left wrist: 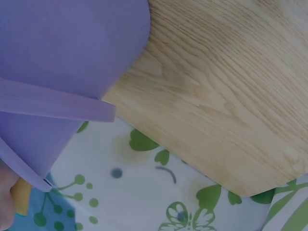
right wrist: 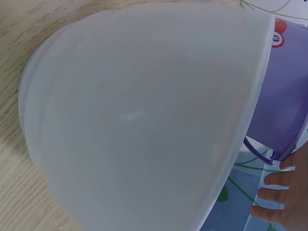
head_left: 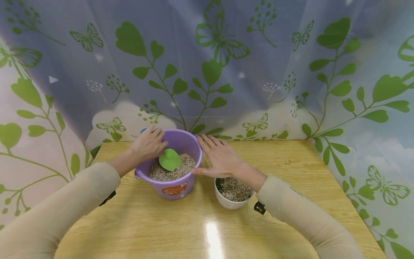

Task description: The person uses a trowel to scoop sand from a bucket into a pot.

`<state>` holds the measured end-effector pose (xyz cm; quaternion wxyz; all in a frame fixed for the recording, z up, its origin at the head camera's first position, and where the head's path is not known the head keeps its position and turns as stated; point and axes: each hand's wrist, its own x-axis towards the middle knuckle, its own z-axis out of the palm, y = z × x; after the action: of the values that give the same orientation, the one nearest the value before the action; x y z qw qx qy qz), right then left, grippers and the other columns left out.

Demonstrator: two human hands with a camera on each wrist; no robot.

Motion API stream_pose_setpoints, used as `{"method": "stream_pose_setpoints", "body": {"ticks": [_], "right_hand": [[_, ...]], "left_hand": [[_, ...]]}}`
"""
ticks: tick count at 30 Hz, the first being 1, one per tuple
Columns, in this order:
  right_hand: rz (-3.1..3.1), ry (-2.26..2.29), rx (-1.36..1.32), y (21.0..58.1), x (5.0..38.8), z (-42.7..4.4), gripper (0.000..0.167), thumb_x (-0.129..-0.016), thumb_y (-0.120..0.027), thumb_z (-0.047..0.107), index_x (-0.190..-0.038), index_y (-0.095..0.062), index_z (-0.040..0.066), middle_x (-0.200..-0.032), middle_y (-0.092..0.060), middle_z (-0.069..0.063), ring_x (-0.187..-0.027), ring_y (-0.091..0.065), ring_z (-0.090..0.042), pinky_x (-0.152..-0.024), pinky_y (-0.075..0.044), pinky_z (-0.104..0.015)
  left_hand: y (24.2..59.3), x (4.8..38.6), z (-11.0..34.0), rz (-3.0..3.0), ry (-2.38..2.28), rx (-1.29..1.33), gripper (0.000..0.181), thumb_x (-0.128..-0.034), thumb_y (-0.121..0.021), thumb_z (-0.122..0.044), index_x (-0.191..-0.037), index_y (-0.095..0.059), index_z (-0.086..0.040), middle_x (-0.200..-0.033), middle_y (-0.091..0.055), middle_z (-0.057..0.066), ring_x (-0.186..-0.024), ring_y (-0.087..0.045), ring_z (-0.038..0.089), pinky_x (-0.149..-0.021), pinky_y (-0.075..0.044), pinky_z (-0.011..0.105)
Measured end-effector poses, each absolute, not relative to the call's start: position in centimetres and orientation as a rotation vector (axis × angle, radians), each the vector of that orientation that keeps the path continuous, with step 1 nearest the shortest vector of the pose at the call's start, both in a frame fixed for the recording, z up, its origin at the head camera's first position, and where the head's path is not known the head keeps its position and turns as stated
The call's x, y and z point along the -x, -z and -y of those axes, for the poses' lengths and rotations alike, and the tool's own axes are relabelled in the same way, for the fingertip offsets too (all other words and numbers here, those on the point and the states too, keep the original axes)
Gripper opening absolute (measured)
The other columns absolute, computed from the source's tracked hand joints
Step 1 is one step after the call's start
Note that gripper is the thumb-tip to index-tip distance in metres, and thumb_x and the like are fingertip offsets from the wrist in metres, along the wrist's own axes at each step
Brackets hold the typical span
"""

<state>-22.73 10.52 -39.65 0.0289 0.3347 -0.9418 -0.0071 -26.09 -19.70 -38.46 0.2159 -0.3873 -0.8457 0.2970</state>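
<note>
My left hand (head_left: 149, 144) reaches over the far left rim of a purple bucket (head_left: 174, 187) and grips a toy shovel. The shovel's green blade (head_left: 170, 159) rests on the tan gravel (head_left: 185, 166) inside. Most of the handle is hidden by the hand; in the left wrist view a yellow piece (left wrist: 21, 196) shows beside the fingers. My right hand (head_left: 223, 156) lies against the bucket's right rim with its fingers straight and thumb spread. Below the right wrist stands a white bowl (head_left: 230, 204), holding similar gravel (head_left: 236, 190) and something dark green at its left inner side.
Both containers stand on a wooden table (head_left: 145, 223). Its far edge meets a curtain (head_left: 245, 90) printed with leaves and butterflies. The white bowl is close to the bucket's right side, under the right forearm.
</note>
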Motion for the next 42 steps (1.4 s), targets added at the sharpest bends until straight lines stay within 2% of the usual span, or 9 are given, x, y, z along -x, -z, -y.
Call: {"method": "stream_pose_setpoints", "body": {"ticks": [6,11,14,17,20,24,30,33,42], "right_hand": [[2.912,0.019,-1.03,39.7,22.8,-10.6,0.118,-0.089,-0.04,0.09,-0.169,-0.01,0.008,-0.176,-0.021,-0.019,-0.162,-0.028,-0.039,-0.128,-0.031,-0.059],[2.911,0.011,-1.029,39.8,22.7,-10.6,0.118,-0.09,-0.039,0.09,-0.169,-0.011,0.008,-0.176,-0.021,-0.019,-0.162,-0.029,-0.039,-0.128,-0.03,-0.059],[2.905,0.012,-1.031,39.9,22.8,-10.6,0.124,-0.086,-0.021,0.098,-0.169,-0.011,0.008,-0.176,-0.021,-0.019,-0.162,-0.029,-0.039,-0.128,-0.03,-0.059],[2.899,0.01,-1.032,39.9,22.8,-10.6,0.135,-0.076,0.001,0.104,-0.169,-0.011,0.007,-0.175,-0.021,-0.02,-0.161,-0.03,-0.04,-0.128,-0.031,-0.059],[2.902,-0.001,-1.029,40.0,22.8,-10.5,0.142,-0.069,0.01,0.105,-0.169,-0.012,0.007,-0.175,-0.021,-0.02,-0.161,-0.03,-0.04,-0.127,-0.03,-0.059],[2.909,-0.015,-1.026,40.0,22.8,-10.5,0.143,-0.068,0.011,0.105,-0.169,-0.011,0.007,-0.175,-0.021,-0.019,-0.162,-0.028,-0.039,-0.128,-0.029,-0.06],[2.914,-0.024,-1.03,40.0,22.8,-10.5,0.142,-0.068,0.009,0.105,-0.17,-0.01,0.008,-0.176,-0.02,-0.019,-0.163,-0.027,-0.038,-0.128,-0.029,-0.06],[2.918,-0.013,-1.027,40.0,22.8,-10.5,0.142,-0.068,0.009,0.105,-0.17,-0.009,0.008,-0.176,-0.02,-0.018,-0.163,-0.027,-0.038,-0.128,-0.029,-0.059],[2.929,-0.037,-1.038,40.0,22.7,-10.5,0.142,-0.069,0.009,0.106,-0.169,-0.008,0.007,-0.176,-0.018,-0.018,-0.163,-0.026,-0.037,-0.129,-0.027,-0.057]], "left_hand": [[38.5,26.1,19.6,2.341,-0.832,1.066,0.045,-0.0919,-0.073,-0.056,-0.083,-0.06,-0.014,-0.09,-0.065,0.008,-0.088,-0.056,0.025,-0.088,-0.044,0.042],[38.5,25.9,19.6,2.356,-0.831,1.066,0.044,-0.0926,-0.073,-0.056,-0.085,-0.062,-0.015,-0.091,-0.065,0.008,-0.089,-0.057,0.026,-0.091,-0.046,0.043],[38.6,25.7,19.6,2.382,-0.817,1.077,0.042,-0.0947,-0.071,-0.056,-0.089,-0.066,-0.015,-0.091,-0.065,0.009,-0.089,-0.059,0.026,-0.089,-0.047,0.043],[38.7,25.5,19.5,2.409,-0.792,1.081,0.041,-0.0952,-0.07,-0.056,-0.092,-0.068,-0.015,-0.09,-0.064,0.009,-0.088,-0.06,0.026,-0.086,-0.047,0.042],[38.8,25.4,19.4,2.429,-0.785,1.072,0.042,-0.0954,-0.07,-0.056,-0.093,-0.069,-0.015,-0.092,-0.065,0.009,-0.09,-0.061,0.026,-0.086,-0.047,0.043],[38.9,25.3,19.4,2.451,-0.788,1.063,0.042,-0.0962,-0.068,-0.057,-0.097,-0.071,-0.015,-0.094,-0.066,0.011,-0.093,-0.062,0.028,-0.091,-0.048,0.046],[39.0,25.1,19.2,2.52,-0.75,1.062,0.042,-0.0969,-0.068,-0.057,-0.103,-0.074,-0.016,-0.091,-0.067,0.01,-0.089,-0.063,0.027,-0.086,-0.05,0.046],[39.1,25.1,19.1,2.523,-0.742,1.055,0.042,-0.0969,-0.068,-0.057,-0.1,-0.074,-0.015,-0.089,-0.066,0.01,-0.087,-0.062,0.026,-0.083,-0.049,0.044],[39.1,25.0,19.1,2.542,-0.727,1.051,0.042,-0.0965,-0.068,-0.057,-0.103,-0.075,-0.015,-0.09,-0.067,0.01,-0.089,-0.063,0.027,-0.087,-0.05,0.045]]}}
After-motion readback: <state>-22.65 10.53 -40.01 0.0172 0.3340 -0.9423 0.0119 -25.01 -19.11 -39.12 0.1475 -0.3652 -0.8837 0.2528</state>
